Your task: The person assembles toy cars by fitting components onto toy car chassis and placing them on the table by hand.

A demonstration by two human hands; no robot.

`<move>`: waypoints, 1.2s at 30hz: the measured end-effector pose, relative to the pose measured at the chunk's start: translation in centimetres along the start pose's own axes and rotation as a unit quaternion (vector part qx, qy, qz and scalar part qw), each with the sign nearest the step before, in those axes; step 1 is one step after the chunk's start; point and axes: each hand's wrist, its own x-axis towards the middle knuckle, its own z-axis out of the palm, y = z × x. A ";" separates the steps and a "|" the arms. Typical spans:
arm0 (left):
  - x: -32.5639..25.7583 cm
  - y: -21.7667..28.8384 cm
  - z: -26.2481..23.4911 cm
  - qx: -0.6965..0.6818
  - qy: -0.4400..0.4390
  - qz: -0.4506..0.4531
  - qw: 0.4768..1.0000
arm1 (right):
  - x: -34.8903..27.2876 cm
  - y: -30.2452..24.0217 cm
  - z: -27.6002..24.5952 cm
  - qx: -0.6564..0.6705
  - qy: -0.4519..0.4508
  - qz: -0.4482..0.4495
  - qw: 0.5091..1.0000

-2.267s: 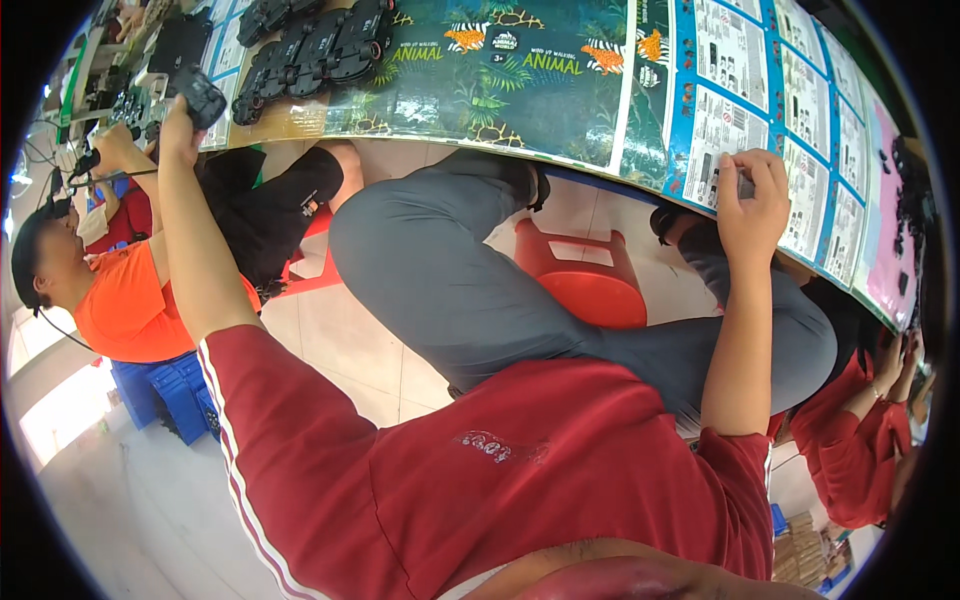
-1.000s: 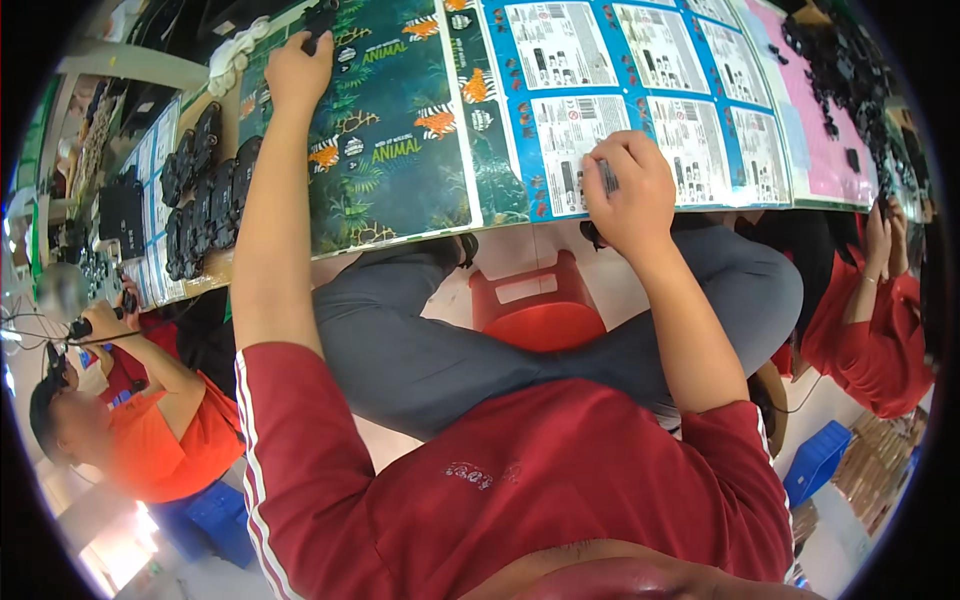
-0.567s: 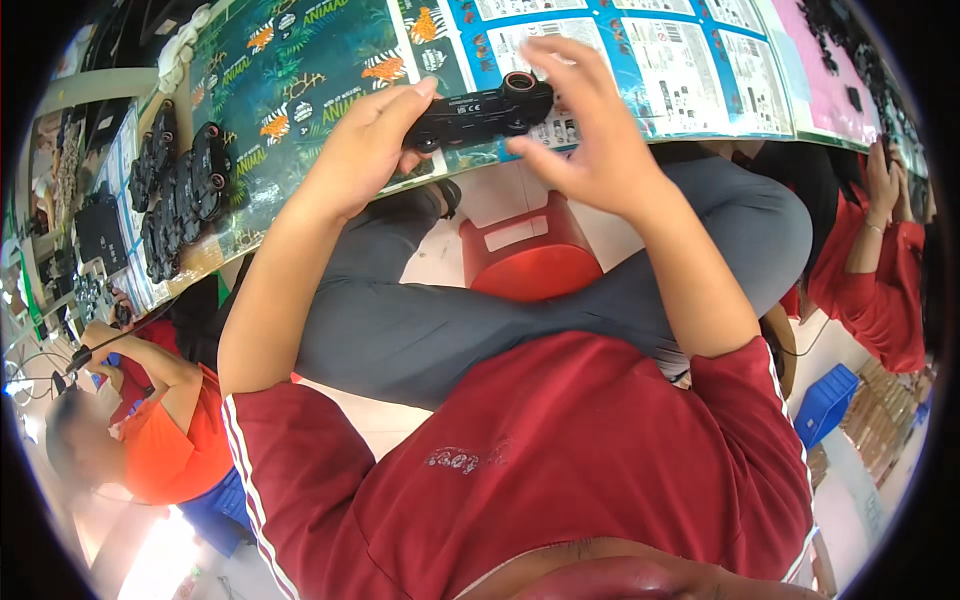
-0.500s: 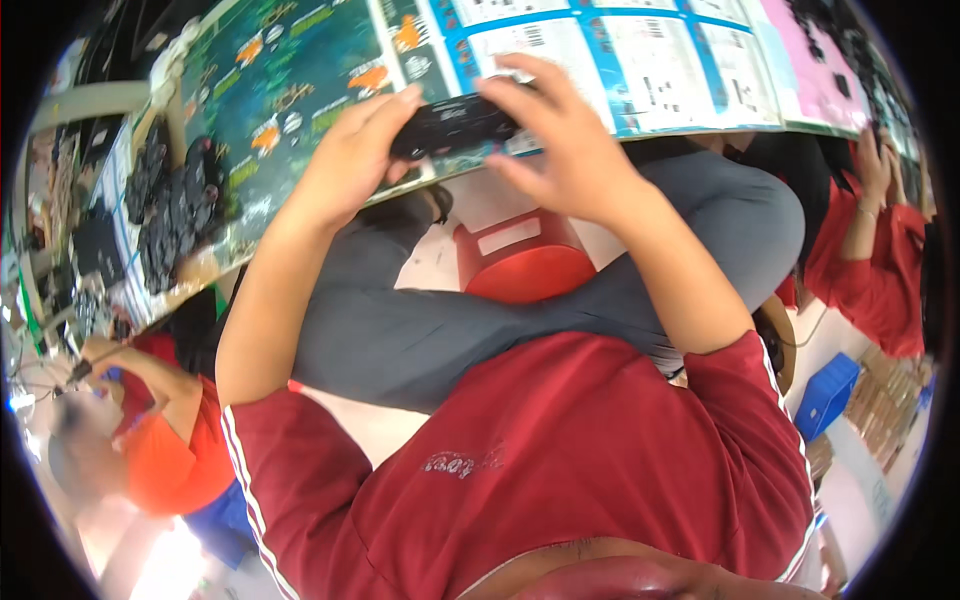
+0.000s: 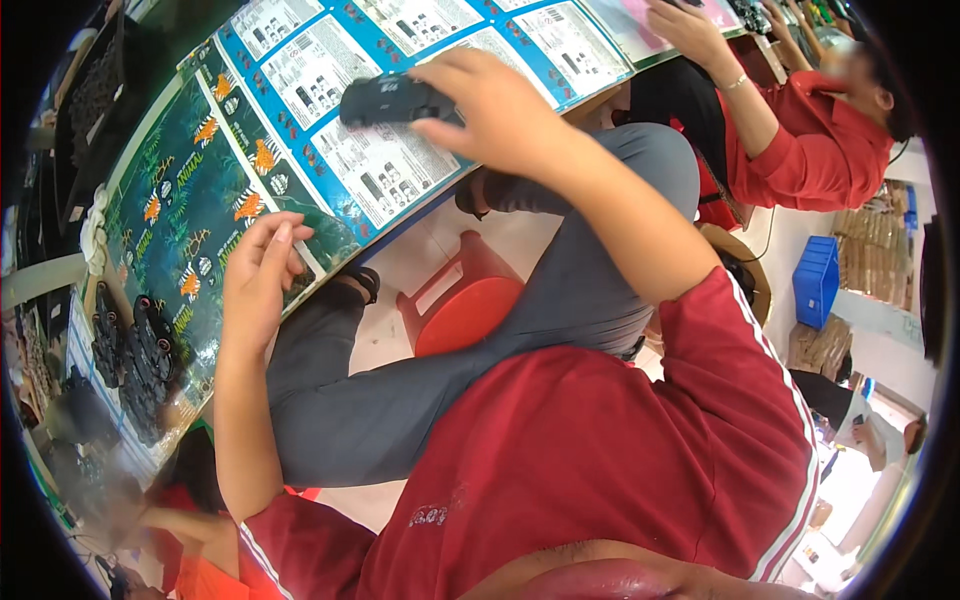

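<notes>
A black oblong plastic piece (image 5: pixel 380 102), rounded at its far end, lies over the blue-and-white printed sheet (image 5: pixel 400 188) on the table. My right hand (image 5: pixel 505 112) grips its right end, thumb on the near side and fingers over the top. Whether the piece rests on the sheet or is held just above it, I cannot tell. Near the table's front edge, my left hand (image 5: pixel 258 285) is beside the green sheet with animal pictures (image 5: pixel 185 235). Its fingers are loosely bent and apart, with nothing seen in them.
Several black plastic parts (image 5: pixel 145 355) are heaped at the table's left end. A red stool (image 5: pixel 470 312) stands under the table edge. To the right, a co-worker in a red top (image 5: pixel 805 150) works at the same table. A blue crate (image 5: pixel 816 280) is farther right.
My left hand has let go of the black piece and drawn back toward the near left. My right hand holds it alone, farther over the printed sheet. The whole view has turned rightward.
</notes>
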 end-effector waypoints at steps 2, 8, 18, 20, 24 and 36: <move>0.0 0.0 -0.2 0.032 0.032 0.014 0.999 | -0.1 2.3 0.2 -0.028 -0.015 0.022 0.999; 1.1 -1.3 -0.8 0.068 0.048 0.007 0.997 | -0.4 2.3 0.2 -0.038 -0.004 0.030 0.999; 0.7 -2.5 -1.6 0.104 0.047 0.018 0.993 | 0.0 4.6 -11.5 -0.052 0.067 0.205 0.975; 0.8 -2.2 -1.4 0.114 0.058 0.026 0.991 | -1.4 8.0 -13.3 -0.117 0.088 0.188 0.971; 1.8 -2.3 -1.3 0.111 0.051 0.032 0.992 | -5.7 18.3 -15.3 -0.191 0.040 0.165 0.967; 1.8 -2.4 -1.1 0.120 0.067 0.032 0.990 | -5.6 17.9 -13.2 -0.184 0.029 0.191 0.964</move>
